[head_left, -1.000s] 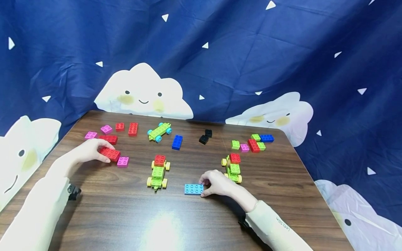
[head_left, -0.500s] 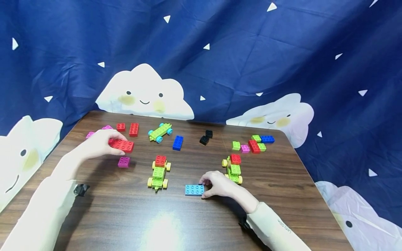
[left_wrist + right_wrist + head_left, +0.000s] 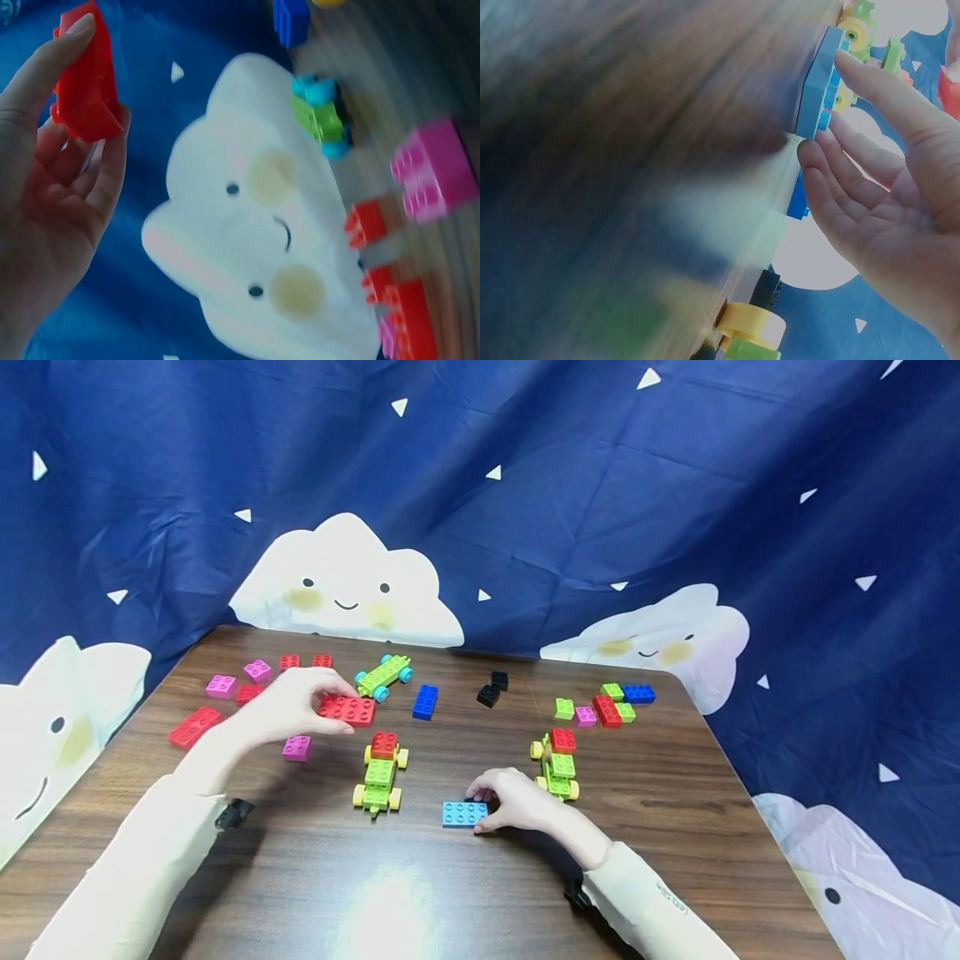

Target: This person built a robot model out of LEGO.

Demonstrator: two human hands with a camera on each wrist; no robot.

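My left hand grips a long red building brick between thumb and fingers, up over the table behind the left toy car. In the left wrist view the red brick shows its side, thumb across it. My right hand straddles the right end of a light blue brick lying studs up near the table's middle. In the right wrist view the thumb lies at one edge of the light blue brick, fingertips at its other end. A lime car with yellow wheels and a red brick stands between the hands.
A second lime car stands beyond the right wrist. A lime base with blue wheels, a dark blue brick and black bricks lie farther back. Pink bricks and red bricks lie around the left forearm.
My left hand has lifted the red brick and carried it rightward from the left pile, past the pink brick. My right fingers have shifted slightly left along the light blue brick, which stays in place.
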